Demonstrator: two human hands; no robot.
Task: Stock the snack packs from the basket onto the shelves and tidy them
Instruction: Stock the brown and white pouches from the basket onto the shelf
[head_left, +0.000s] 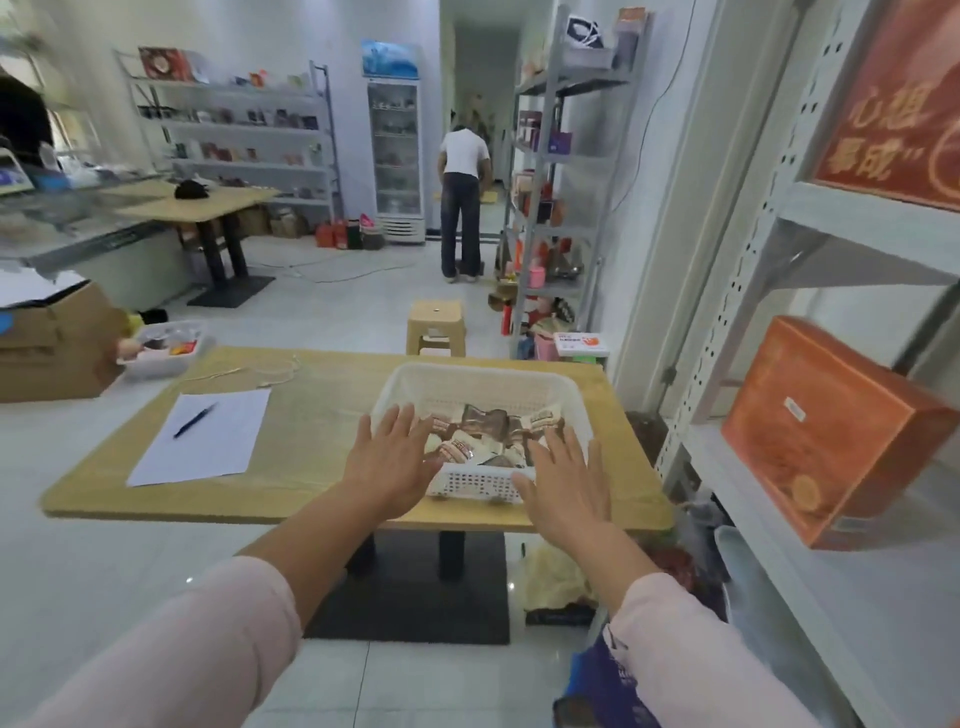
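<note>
A white plastic basket (483, 382) stands on the wooden table (311, 415) and holds several brown and cream snack packs (491, 423). My left hand (392, 460) is stretched out flat with spread fingers over the basket's near left corner. Over the near right corner hovers my right hand (569, 480), also flat with straight fingers. Neither hand holds anything. Whether they touch the basket I cannot tell. A grey metal shelf unit (810, 218) stands at the right, close to the table.
An orange box (826, 431) lies on the right shelf, a red box (904, 98) above it. On the table lie a paper sheet with a pen (202, 436) and a cable. Behind are a yellow stool (436, 327), cardboard boxes (52, 343) and a standing person (462, 202).
</note>
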